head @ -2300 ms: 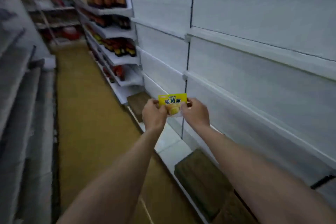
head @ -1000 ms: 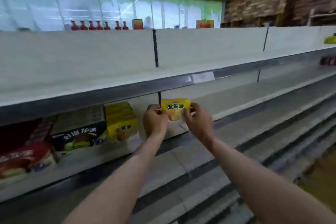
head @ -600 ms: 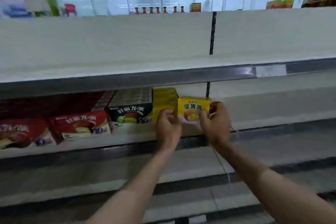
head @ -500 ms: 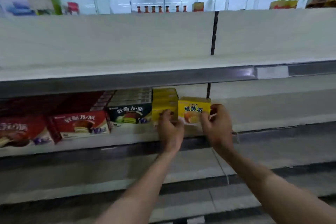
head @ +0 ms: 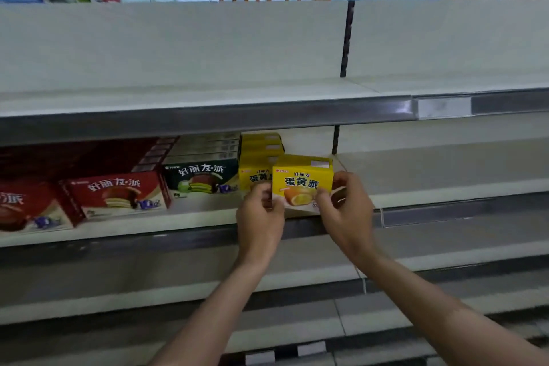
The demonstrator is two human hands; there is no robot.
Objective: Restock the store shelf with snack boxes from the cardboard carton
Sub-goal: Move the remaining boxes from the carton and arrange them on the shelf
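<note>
At the front edge of the shelf [head: 190,218], a yellow snack box [head: 302,180] is gripped at its lower corners by the left hand [head: 259,218] and the right hand [head: 346,208]. Blue characters and a pictured golden cake are shown on its face. Just beside it, a row of matching yellow boxes [head: 255,171] is seen, then green boxes [head: 201,177] and red boxes [head: 114,194] further left.

Two bare forearms, no sleeves in view; hands [head: 303,217] bare, ungloved, no rings or watch.
</note>
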